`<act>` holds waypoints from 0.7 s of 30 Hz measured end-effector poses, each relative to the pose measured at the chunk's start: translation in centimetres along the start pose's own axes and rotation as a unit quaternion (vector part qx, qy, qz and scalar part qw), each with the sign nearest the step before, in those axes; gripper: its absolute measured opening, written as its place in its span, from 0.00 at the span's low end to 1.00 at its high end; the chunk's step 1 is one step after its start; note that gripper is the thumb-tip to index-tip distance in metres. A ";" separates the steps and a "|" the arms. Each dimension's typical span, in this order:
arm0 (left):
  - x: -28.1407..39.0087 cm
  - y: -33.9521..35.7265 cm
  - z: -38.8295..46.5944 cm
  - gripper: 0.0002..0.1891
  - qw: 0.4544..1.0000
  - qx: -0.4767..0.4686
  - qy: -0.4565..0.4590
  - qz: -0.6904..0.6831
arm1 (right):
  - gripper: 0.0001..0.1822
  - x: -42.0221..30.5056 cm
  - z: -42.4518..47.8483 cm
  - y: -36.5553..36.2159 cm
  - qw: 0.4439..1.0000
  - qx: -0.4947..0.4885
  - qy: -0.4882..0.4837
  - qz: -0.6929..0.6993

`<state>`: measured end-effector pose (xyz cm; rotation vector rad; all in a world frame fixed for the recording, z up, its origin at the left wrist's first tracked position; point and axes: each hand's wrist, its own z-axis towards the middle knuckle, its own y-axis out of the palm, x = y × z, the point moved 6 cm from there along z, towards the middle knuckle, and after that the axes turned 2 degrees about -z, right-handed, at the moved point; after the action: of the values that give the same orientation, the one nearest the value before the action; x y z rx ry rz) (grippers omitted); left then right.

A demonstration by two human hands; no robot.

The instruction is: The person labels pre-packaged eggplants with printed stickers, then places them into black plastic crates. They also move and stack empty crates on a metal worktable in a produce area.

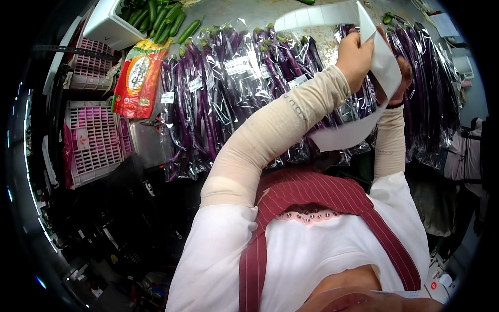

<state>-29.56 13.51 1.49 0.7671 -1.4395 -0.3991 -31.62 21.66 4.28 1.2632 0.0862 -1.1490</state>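
Observation:
My left hand (354, 60) pinches a long white strip of paper (386, 72), which looks like label backing. The strip loops up to the left and hangs down in front of my right hand. My right hand (403, 78), with a black band at the wrist, is partly hidden behind it; its grip cannot be made out. Under and beside both hands lie purple eggplants in clear plastic bags (202, 105), several bearing white labels (237, 65). More bagged eggplants (423, 85) lie to the right.
A white foam box (111, 25) and green cucumbers (163, 19) are at the back left, near a red and yellow plastic bag (140, 78). White plastic crates (93, 142) stand at the left. At the far right hangs grey cloth (466, 156).

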 end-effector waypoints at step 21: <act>10.5 -25.8 -11.3 0.53 0.601 0.441 -0.067 0.663 | 0.23 -5.8 0.3 -6.8 0.130 0.147 -0.001 -0.981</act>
<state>-12.15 -9.14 -7.80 0.1665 -1.9170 1.5587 -39.45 25.98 3.26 0.6292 2.2884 -3.4337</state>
